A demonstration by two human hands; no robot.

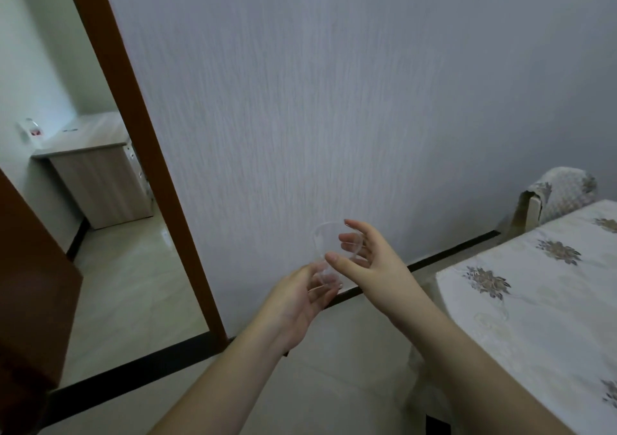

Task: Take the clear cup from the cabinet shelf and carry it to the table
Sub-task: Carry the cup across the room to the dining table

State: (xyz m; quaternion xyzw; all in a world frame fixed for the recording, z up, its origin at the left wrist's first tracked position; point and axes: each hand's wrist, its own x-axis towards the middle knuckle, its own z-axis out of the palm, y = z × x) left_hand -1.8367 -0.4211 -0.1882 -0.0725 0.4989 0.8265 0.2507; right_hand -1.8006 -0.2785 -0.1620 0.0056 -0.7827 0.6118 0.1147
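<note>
A clear plastic cup (322, 246) hangs in the air in front of a pale wall, tilted with its mouth up and to the left. My right hand (362, 254) grips its upper part between thumb and fingers. My left hand (300, 296) is at its base, fingertips touching the bottom. The cup is see-through and hard to make out. The table (547, 301), covered with a white flowered cloth, stands at the right, a short way from both hands.
A chair (557, 195) with a patterned cover stands behind the table against the wall. A brown door frame (143, 140) at the left opens onto a room with a wooden cabinet (100, 180). A dark brown door (30, 287) fills the left edge. Tiled floor lies below.
</note>
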